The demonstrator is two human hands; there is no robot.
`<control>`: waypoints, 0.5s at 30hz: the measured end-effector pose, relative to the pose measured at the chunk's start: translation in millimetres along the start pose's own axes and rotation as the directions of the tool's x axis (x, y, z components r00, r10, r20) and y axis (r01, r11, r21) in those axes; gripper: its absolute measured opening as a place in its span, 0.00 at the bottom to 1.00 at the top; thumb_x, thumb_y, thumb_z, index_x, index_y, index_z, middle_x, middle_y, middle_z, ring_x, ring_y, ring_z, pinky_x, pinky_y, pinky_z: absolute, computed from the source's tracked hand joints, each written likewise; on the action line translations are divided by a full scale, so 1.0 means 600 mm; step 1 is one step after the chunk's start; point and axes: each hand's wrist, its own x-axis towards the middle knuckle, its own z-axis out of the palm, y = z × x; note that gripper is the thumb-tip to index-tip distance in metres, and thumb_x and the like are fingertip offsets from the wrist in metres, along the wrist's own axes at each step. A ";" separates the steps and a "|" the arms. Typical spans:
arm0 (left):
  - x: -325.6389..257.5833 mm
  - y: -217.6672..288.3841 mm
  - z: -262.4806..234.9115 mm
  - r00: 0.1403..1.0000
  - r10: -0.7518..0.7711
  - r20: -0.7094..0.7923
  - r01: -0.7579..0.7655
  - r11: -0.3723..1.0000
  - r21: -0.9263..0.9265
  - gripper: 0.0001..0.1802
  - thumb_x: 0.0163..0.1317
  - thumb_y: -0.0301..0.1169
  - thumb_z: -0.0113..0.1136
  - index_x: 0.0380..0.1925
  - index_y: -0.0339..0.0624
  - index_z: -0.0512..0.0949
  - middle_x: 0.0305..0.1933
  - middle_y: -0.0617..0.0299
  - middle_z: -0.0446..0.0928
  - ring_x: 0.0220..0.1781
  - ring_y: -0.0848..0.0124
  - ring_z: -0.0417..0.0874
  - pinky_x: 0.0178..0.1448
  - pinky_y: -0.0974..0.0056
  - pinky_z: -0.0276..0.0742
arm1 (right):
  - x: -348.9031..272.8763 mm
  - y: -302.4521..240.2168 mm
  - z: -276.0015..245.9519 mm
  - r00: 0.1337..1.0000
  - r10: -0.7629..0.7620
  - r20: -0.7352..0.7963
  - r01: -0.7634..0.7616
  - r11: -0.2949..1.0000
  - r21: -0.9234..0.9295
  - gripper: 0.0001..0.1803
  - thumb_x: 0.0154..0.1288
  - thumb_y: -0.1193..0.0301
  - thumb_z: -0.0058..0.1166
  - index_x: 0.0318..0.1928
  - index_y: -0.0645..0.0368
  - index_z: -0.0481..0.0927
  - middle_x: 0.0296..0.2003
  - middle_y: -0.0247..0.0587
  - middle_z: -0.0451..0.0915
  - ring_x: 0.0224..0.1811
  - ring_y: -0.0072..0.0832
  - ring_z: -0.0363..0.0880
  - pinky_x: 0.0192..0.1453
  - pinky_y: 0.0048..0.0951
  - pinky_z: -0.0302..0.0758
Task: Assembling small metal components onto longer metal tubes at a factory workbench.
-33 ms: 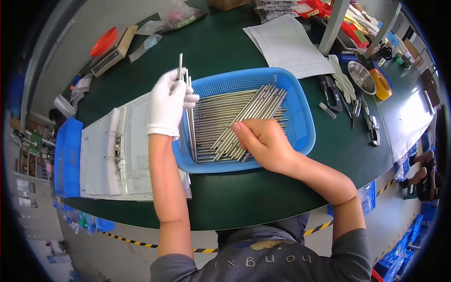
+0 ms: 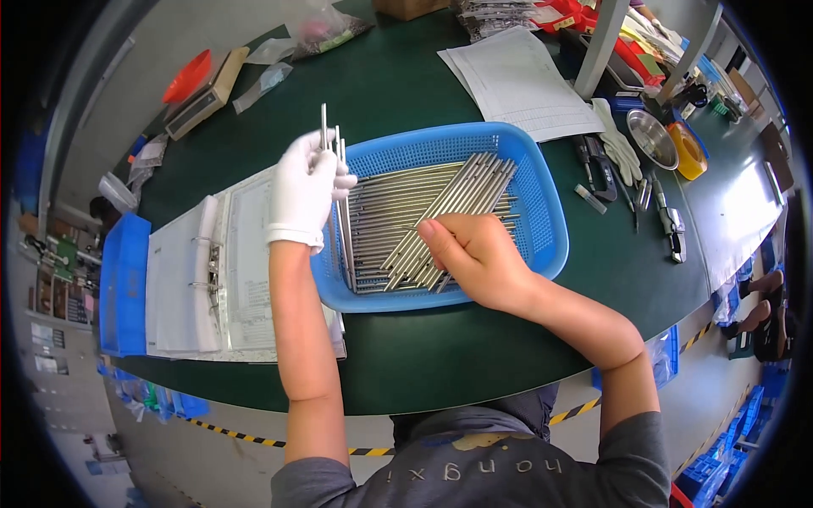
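My left hand, in a white glove, is closed around a slim metal rod that stands nearly upright, its upper end above the fingers. It is over the left rim of a blue perforated plastic basket. Two more rods stand close beside the glove along the basket's left side. Inside the basket lie many shiny metal rods, with a slanted pile across the others. Above the pile's lower right, my bare right hand is closed, thumb against the curled fingers. What it holds, if anything, is hidden.
An open ring binder and a blue bin are left of the basket. Paper sheets lie behind it. To the right are a white glove, a metal bowl and hand tools. A scale stands back left.
My left hand has dropped very slightly, and the rod in it has come down a little with it. The right hand has stayed where it was.
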 end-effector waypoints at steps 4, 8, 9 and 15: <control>0.012 -0.019 -0.008 0.994 0.027 -0.107 0.042 0.803 0.595 0.15 0.57 0.33 0.54 0.43 0.40 0.77 0.34 0.52 0.80 0.34 0.63 0.81 0.43 0.60 0.74 | 0.004 -0.001 -0.004 1.000 -0.011 0.007 0.012 0.999 -0.032 0.22 0.70 0.64 0.42 0.20 0.65 0.72 0.14 0.35 0.69 0.17 0.19 0.65 0.21 0.26 0.63; 0.019 -0.035 -0.008 0.996 0.037 -0.085 0.044 0.616 0.786 0.17 0.51 0.32 0.61 0.42 0.40 0.78 0.28 0.52 0.79 0.30 0.63 0.81 0.38 0.63 0.74 | 0.004 -0.003 -0.006 0.989 -0.100 -0.109 0.089 0.991 -0.103 0.19 0.66 0.65 0.46 0.20 0.63 0.72 0.13 0.48 0.68 0.15 0.41 0.67 0.21 0.37 0.64; 0.013 -0.030 -0.007 0.993 0.050 -0.109 0.057 0.603 0.795 0.18 0.51 0.36 0.61 0.41 0.40 0.78 0.32 0.50 0.80 0.35 0.59 0.81 0.41 0.61 0.74 | 0.004 -0.003 -0.012 0.981 -0.134 -0.142 0.119 0.987 -0.113 0.19 0.67 0.65 0.46 0.20 0.63 0.72 0.13 0.45 0.68 0.14 0.37 0.67 0.21 0.35 0.64; -0.036 -0.010 0.038 0.981 0.179 0.070 -0.174 0.672 0.720 0.10 0.56 0.36 0.52 0.31 0.44 0.79 0.33 0.49 0.78 0.39 0.51 0.78 0.45 0.54 0.73 | -0.005 -0.042 -0.064 0.932 -0.132 -0.338 0.144 0.990 0.009 0.21 0.71 0.65 0.41 0.20 0.62 0.70 0.14 0.27 0.64 0.16 0.12 0.57 0.19 0.18 0.54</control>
